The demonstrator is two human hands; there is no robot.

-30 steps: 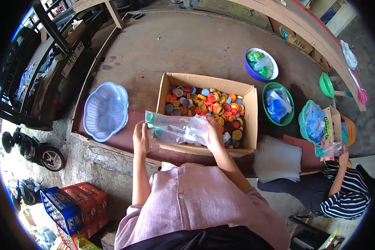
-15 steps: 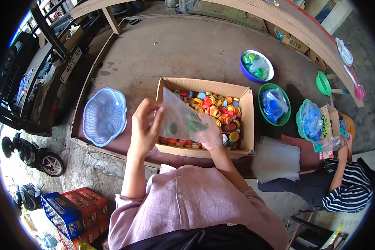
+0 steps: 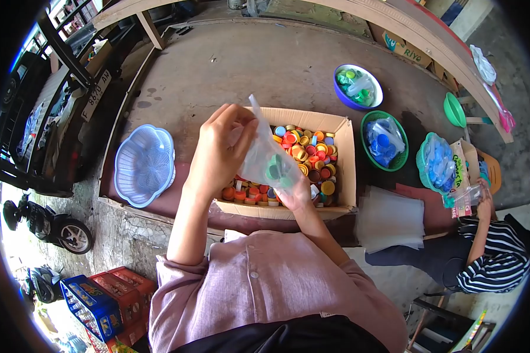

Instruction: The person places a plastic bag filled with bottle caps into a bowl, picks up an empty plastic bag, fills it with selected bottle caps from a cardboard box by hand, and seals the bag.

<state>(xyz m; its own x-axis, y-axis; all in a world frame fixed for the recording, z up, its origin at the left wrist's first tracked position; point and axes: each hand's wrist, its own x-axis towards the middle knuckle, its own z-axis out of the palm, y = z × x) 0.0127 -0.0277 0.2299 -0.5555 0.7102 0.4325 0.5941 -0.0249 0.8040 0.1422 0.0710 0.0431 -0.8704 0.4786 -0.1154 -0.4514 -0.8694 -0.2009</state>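
A clear plastic bag with green bottle caps in its lower part hangs above the cardboard box. My left hand is closed, pinching the bag near its upper edge. At the bag's lower end my right hand is wrapped around the plastic, some of its fingers hidden behind the bag. Below both hands the cardboard box holds many loose bottle caps in red, orange, yellow and brown.
A blue plastic basket stands at left. To the right are a purple bowl, a green basket with bagged blue caps, and a stack of flat plastic bags. A person in a striped sleeve handles a bag at far right.
My left hand has risen and moved right, tilting the bag's top with it. The green caps sit lower in the bag, near my right hand.
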